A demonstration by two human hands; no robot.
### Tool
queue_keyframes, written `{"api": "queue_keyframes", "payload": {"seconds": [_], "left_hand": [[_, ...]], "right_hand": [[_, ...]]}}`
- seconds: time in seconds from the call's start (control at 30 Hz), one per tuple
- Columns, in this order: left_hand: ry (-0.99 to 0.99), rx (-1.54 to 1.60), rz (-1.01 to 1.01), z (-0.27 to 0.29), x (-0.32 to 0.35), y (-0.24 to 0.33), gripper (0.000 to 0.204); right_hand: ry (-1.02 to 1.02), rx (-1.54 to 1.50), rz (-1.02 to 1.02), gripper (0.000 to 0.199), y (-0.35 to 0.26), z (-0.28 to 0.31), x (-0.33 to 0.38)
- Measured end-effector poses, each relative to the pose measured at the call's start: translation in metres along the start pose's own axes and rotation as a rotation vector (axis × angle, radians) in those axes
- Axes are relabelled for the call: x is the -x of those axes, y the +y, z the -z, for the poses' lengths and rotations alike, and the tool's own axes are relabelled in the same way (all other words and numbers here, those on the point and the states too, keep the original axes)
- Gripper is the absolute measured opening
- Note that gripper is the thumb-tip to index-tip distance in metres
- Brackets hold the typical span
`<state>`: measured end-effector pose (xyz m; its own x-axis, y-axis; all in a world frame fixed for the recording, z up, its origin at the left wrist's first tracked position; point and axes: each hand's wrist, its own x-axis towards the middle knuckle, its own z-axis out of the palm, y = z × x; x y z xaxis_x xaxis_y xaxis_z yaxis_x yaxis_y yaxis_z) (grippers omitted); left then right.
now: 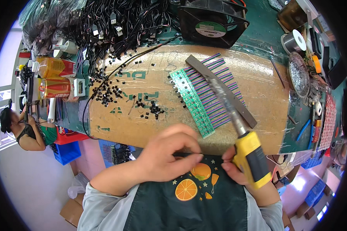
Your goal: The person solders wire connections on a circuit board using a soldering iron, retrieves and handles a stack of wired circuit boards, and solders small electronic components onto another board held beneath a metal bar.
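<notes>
My left hand [171, 154] is over the dark apron at the table's front edge. Its thumb and forefinger are pinched together; whatever is between them is too small to make out. My right hand [235, 167] holds a soldering iron [253, 158] with a yellow and black handle, its long metal shaft slanting up and left over the work. Beyond the hands lies a strip of green circuit boards [192, 102], with several coloured wires [210, 101] fanning out on its right side. A dark flat bar [235, 101] rests diagonally across these wires.
Small black components [108, 90] are scattered on the cardboard sheet [142, 129] at left. Behind them are piled black cables [115, 27] and a black fan [213, 25]. A solder spool [295, 41] and a foil-lined dish [298, 73] stand at right. Another person [29, 129] sits far left.
</notes>
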<state>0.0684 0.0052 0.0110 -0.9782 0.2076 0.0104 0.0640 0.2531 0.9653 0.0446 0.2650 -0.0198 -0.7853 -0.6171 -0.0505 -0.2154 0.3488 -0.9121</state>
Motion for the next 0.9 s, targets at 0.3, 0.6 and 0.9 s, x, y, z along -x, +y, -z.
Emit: {"api": "queue_keyframes", "payload": {"seconds": [0.3,0.6,0.9], "left_hand": [[-0.07,0.501,0.393,-0.024,0.004,-0.003,0.012],[-0.009,0.033,-0.037,-0.025,-0.005,-0.01,0.016],[0.032,-0.154,-0.224,-0.026,-0.005,-0.011,0.019]], "right_hand": [[-0.029,0.052,0.204,0.048,0.005,-0.012,-0.014],[-0.081,-0.193,-0.083,0.03,-0.006,-0.005,-0.022],[-0.021,-0.107,-0.14,0.017,-0.017,-0.009,-0.025]]}}
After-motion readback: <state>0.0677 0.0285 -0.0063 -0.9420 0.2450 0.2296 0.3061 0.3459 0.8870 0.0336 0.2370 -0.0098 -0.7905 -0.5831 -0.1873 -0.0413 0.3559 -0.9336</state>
